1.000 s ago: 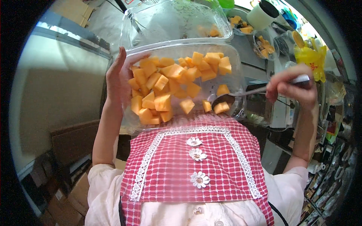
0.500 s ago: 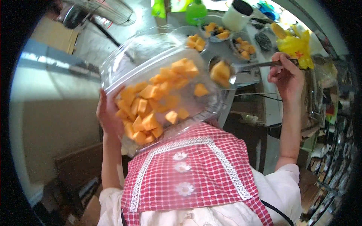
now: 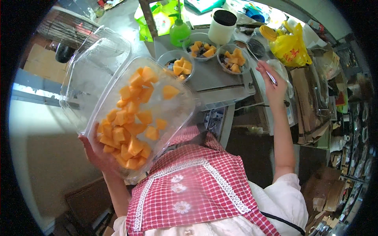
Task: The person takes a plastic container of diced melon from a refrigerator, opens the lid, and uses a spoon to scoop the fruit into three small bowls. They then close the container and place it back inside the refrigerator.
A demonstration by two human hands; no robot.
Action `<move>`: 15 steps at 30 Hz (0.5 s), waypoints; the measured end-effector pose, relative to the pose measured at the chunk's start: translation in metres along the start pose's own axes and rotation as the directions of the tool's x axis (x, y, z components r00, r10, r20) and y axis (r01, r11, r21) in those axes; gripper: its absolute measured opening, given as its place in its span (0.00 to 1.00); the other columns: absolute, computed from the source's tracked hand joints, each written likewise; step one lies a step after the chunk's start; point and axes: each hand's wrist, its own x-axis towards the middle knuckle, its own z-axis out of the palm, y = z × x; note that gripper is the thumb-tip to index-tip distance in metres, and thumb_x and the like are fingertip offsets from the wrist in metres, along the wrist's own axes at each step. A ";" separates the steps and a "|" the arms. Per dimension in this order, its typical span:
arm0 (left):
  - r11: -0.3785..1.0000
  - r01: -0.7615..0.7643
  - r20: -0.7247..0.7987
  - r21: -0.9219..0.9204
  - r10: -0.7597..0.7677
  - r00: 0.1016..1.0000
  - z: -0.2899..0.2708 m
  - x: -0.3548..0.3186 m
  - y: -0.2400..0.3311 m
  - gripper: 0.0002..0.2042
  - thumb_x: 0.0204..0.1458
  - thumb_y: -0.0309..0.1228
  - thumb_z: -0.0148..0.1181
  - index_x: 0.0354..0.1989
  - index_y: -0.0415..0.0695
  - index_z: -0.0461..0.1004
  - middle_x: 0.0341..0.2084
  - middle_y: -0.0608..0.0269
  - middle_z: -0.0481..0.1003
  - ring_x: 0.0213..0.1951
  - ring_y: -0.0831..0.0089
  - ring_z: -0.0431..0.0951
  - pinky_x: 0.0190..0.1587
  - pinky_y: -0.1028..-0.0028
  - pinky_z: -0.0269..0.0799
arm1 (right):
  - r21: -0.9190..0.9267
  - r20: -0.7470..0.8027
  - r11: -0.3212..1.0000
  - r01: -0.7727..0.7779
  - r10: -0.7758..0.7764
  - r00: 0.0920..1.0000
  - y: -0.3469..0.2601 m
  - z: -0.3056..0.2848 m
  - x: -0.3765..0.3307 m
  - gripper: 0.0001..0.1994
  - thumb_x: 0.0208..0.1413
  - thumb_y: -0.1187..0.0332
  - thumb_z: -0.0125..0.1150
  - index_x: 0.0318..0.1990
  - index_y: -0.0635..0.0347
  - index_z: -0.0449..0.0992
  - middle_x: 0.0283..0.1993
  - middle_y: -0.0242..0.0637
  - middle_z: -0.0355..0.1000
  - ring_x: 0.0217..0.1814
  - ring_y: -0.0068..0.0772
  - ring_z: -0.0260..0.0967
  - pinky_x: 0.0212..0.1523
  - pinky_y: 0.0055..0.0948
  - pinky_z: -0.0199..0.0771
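My left hand (image 3: 93, 151) grips the side of an open clear plastic box (image 3: 178, 108), its hinged lid (image 3: 100, 51) folded back to the left. Orange melon cubes (image 3: 126, 122) lie heaped in the box, which tilts. My right hand (image 3: 272, 82) is closed round the handle of a metal spoon (image 3: 254, 56), whose head points away beyond the bowls. Three clear bowls stand on the table with melon cubes over a dark filling: a left bowl (image 3: 165, 59), a far bowl (image 3: 188, 41) and a right bowl (image 3: 243, 54), nearest the spoon.
Behind the bowls are a green pump bottle (image 3: 180, 32) and a white jar (image 3: 223, 28) with a dark top. A yellow plastic bag (image 3: 295, 49) sits at the right. Flattened cardboard (image 3: 305, 94) stands beside the grey table (image 3: 220, 84).
The spoon, which carried melon beside the box, has moved away past the right bowl, and no melon shows on it now. The box has shifted left, away from the bowls.
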 end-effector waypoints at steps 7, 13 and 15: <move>0.991 0.096 0.064 -0.096 -0.090 0.994 0.007 -0.003 -0.002 0.43 0.56 0.64 0.43 0.58 0.28 0.63 0.56 0.41 0.65 0.56 0.54 0.69 0.60 0.60 0.65 | 0.491 -0.030 0.844 -0.216 0.263 0.964 -0.081 -0.008 0.006 0.12 0.62 0.72 0.55 0.49 0.71 0.75 0.41 0.49 0.77 0.42 0.38 0.78 0.48 0.33 0.77; 0.979 0.201 0.258 -0.028 -0.187 0.948 0.021 0.020 -0.002 0.42 0.55 0.65 0.43 0.57 0.31 0.66 0.48 0.41 0.72 0.49 0.56 0.76 0.55 0.62 0.71 | 0.350 0.516 0.935 0.053 -0.240 0.822 -0.184 -0.024 0.010 0.12 0.56 0.71 0.61 0.46 0.68 0.78 0.42 0.49 0.78 0.41 0.40 0.78 0.46 0.36 0.79; 0.973 0.228 0.334 -0.019 -0.209 0.919 0.033 0.026 0.000 0.42 0.54 0.65 0.45 0.56 0.30 0.67 0.47 0.41 0.73 0.48 0.57 0.77 0.54 0.63 0.72 | 0.423 0.634 0.873 0.243 -0.476 0.610 -0.202 -0.014 0.017 0.11 0.53 0.72 0.63 0.43 0.67 0.80 0.41 0.49 0.77 0.40 0.41 0.79 0.45 0.37 0.81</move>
